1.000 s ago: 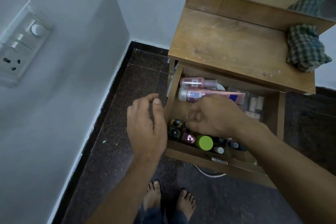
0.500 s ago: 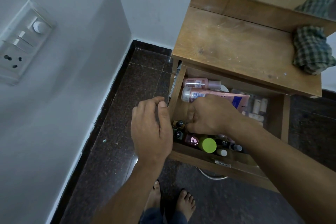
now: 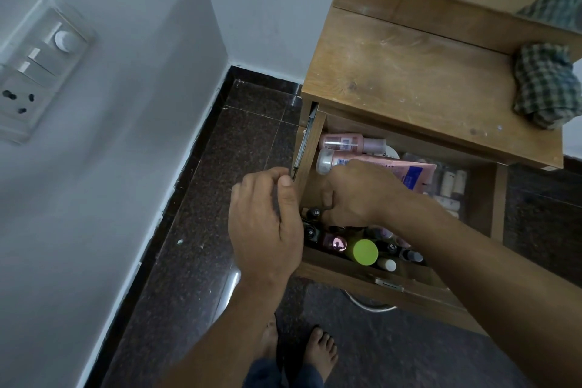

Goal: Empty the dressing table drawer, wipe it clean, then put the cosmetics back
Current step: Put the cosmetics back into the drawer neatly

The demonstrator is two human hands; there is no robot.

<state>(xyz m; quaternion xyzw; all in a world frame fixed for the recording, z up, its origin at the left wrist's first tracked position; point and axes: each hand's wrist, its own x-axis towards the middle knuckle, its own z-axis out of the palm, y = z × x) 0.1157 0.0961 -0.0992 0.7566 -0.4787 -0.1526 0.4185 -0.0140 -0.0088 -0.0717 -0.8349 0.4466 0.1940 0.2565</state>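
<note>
- The right hand [image 3: 352,195] has closed deeper among the small bottles [image 3: 315,214]; what it grips cannot be told
- The left hand [image 3: 264,230], loosely curled and empty, stays beside the open drawer [image 3: 346,274]
- A checked cloth [image 3: 546,85] lies on the counter [image 3: 409,85]

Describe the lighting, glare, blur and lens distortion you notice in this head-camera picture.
Head view: dim, soft light, the open drawer interior shadowed; a glare streak on the polished dark floor; wide-angle bending of the switch panel at the left edge; focus fairly sharp, with slight softness on the left hand.
</note>
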